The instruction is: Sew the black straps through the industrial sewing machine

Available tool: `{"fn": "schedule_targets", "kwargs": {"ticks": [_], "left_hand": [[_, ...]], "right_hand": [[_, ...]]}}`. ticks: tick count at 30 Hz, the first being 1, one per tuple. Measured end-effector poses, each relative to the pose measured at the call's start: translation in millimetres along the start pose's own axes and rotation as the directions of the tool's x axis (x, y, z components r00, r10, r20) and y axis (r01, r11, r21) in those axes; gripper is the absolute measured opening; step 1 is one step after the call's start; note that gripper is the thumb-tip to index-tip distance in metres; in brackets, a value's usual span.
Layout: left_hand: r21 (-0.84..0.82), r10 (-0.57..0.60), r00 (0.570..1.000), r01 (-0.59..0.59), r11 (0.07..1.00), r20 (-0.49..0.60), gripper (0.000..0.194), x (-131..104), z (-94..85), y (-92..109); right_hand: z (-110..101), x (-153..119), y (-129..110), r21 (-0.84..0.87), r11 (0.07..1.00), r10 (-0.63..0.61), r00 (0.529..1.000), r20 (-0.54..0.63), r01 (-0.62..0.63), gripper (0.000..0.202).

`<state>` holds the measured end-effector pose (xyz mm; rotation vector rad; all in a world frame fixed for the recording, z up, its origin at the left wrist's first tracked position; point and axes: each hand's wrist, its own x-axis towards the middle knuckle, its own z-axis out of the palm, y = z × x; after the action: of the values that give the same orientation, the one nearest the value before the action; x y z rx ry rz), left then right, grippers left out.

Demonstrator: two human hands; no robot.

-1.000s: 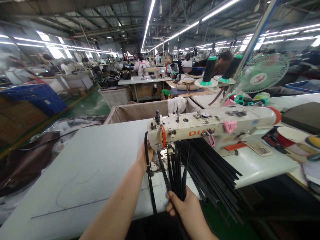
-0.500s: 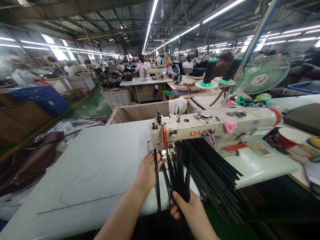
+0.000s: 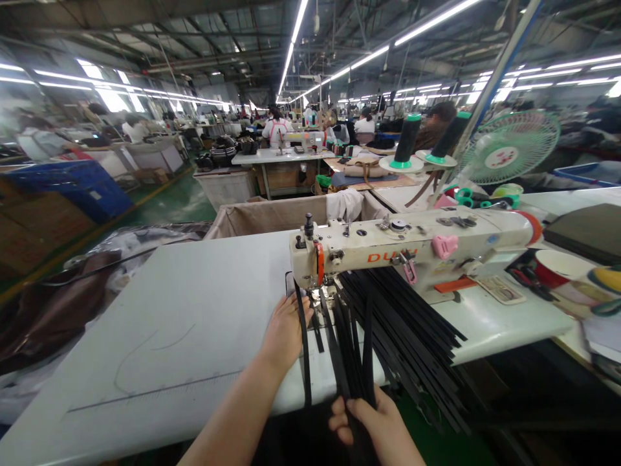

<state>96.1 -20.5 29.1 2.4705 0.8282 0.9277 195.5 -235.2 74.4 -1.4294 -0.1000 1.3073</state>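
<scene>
A white sewing machine stands on the pale table. My left hand is beside its needle area, fingers bent over the upper part of a black strip that hangs past the table's front edge. Lower right, my right hand is closed around several black straps running down from the machine. One short strap end lies between the hands, on the table. More black straps fan out under the machine arm to the right.
A fabric-lined bin sits behind the table. Two black thread cones and a green fan stand at the back right. A red-and-white cup is at the right. Several people work farther back.
My right hand has moved slightly down and right with the straps. A short strap end now shows separately between the hands. My left hand has stayed almost in place.
</scene>
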Motion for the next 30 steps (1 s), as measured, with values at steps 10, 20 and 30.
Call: {"fn": "schedule_targets", "kwargs": {"ticks": [10, 20, 30], "left_hand": [[0.081, 0.027, 1.0, -0.027, 0.996, -0.002, 0.027, -1, 2.5, -1], [0.092, 0.084, 0.996, -0.081, 0.992, -0.031, 0.022, -2, 1.6, -2], [0.127, 0.151, 0.985, -0.14, 0.982, -0.08, 0.023, 0, 3.7, -3]], "right_hand": [[-8, 5, 8, -0.046, 0.996, -0.082, 0.996, 0.018, 0.083, 0.039], [-8, 12, 13, -0.013, 0.999, -0.045, 0.999, -0.029, 0.044, 0.059], [-11, 3, 13, -0.166, 0.979, -0.108, 0.992, 0.064, 0.117, 0.044]]}}
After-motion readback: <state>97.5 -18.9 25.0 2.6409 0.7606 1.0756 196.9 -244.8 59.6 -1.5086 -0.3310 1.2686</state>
